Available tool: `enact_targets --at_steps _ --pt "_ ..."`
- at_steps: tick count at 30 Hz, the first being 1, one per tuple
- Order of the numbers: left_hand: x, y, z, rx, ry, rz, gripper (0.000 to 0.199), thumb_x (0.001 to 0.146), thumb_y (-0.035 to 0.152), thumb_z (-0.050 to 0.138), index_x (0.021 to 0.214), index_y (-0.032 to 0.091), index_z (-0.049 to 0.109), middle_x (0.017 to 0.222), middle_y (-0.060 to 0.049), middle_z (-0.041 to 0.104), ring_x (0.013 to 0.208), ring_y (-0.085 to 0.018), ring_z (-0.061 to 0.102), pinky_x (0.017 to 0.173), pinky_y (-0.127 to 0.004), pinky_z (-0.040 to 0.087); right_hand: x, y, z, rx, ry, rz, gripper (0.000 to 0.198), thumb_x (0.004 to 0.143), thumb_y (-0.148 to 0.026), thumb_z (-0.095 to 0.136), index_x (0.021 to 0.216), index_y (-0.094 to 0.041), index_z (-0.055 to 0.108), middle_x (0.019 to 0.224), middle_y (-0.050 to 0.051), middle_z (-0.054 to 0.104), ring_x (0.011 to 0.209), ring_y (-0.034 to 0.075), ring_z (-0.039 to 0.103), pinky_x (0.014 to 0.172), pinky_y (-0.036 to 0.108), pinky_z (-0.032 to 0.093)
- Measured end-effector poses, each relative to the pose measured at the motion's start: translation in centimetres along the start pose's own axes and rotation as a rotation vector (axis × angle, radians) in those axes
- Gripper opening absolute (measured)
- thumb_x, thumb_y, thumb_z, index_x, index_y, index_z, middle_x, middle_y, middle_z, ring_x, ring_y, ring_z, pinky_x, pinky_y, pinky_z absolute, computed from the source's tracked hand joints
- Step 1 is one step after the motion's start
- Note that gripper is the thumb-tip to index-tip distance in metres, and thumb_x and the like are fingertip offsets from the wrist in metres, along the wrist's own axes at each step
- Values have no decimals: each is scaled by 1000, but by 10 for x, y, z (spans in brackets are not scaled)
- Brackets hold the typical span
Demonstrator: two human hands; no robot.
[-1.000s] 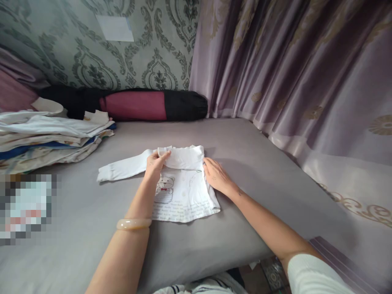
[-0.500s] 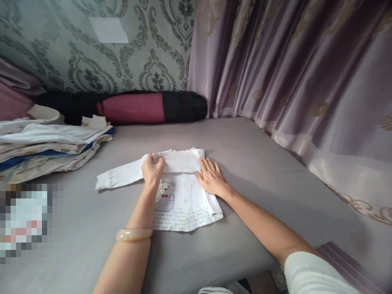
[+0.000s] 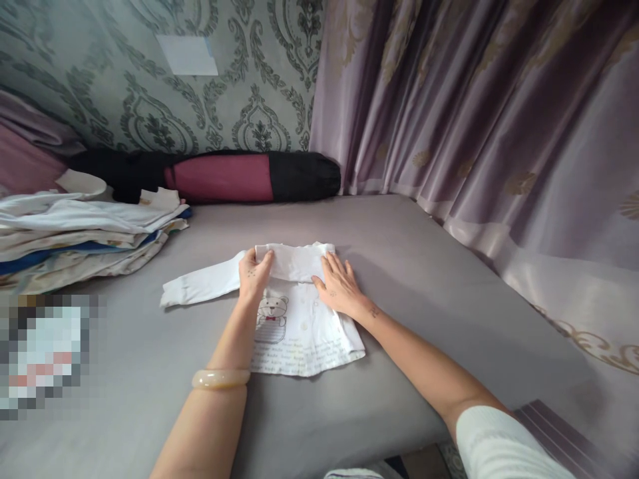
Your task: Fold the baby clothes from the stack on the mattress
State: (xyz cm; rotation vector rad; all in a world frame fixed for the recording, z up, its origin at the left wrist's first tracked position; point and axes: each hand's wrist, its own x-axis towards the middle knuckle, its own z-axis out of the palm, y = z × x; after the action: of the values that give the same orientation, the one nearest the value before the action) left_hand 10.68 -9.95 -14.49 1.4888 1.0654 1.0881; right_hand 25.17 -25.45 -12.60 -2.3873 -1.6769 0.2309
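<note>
The white shirt (image 3: 292,346) lies front up on the grey sheet (image 3: 424,266), one sleeve (image 3: 204,281) stretched out to its left, the other folded across its upper front. Well to the shirt's left I see a blurred-out object (image 3: 47,352), and behind that, to the left and rear of the shirt, a loose pile of clothes (image 3: 90,219). Behind the shirt, along the patterned wall (image 3: 154,110), runs a long black and maroon roll (image 3: 219,177). The left hand (image 3: 254,276), a pale bangle (image 3: 221,380) on its forearm, is at the shirt's upper left, thumb and fingers closed in a pinch on the folded sleeve's end. Just right of that wrist, on the shirt's front, shows a printed bear (image 3: 272,322). The right hand (image 3: 340,286) grasps nothing; it rests palm down, fingers spread, on the shirt's upper right side. Well to the shirt's right hang purple curtains (image 3: 499,120) in deep folds, patterned in gold.
</note>
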Motion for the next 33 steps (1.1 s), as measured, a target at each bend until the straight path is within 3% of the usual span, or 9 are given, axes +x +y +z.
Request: enact_targets --at_steps 7,11,14,19,25,28,33 --pt "-2 5 2 -98 -20 -23 30 67 42 68 80 15 64 67 2 59 62 -12 52 58 -21 42 -22 -15 -1 -58 -29 -155 69 85 -18 45 150 -7 29 158 21 23 146 30 19 117 44 19" --pt "-2 7 2 -186 -38 -25 30 67 43 70 77 16 62 66 3 56 61 -11 51 58 -21 41 -36 -7 -14 -69 -12 -51 67 80 -8 42 147 -8 34 147 21 40 131 29 42 106 39 36" --pt "-3 9 4 -289 -91 -29 35 67 47 74 79 16 62 67 3 56 61 -10 51 57 -21 40 -43 6 -23 -18 -12 59 62 82 -7 41 143 -11 39 132 18 54 118 27 53 98 35 42" --pt "-9 20 10 -481 -221 -24 39 67 50 78 84 18 63 68 3 59 61 -11 54 60 -22 44 -48 34 -28 191 -25 221 59 85 -12 44 143 -10 39 124 17 62 112 25 59 92 31 43" --pt "-14 31 26 -477 -297 -11 34 68 46 79 83 19 64 70 2 59 61 -11 54 58 -22 43 -58 57 -27 382 -18 315 53 83 -14 49 136 -11 48 96 6 71 94 18 62 82 24 44" --pt "-14 39 38 -471 -313 -20 33 66 44 80 81 20 64 70 1 59 61 -11 54 57 -23 43 -67 61 -29 361 -30 301 51 85 -15 49 136 -12 48 92 4 71 91 17 63 80 24 43" --pt "-14 64 60 -475 -351 -8 30 67 43 78 81 20 63 71 0 59 61 -12 54 56 -25 43 -85 44 -34 67 54 255 41 91 -13 41 130 -16 53 111 10 66 100 20 62 83 28 41"
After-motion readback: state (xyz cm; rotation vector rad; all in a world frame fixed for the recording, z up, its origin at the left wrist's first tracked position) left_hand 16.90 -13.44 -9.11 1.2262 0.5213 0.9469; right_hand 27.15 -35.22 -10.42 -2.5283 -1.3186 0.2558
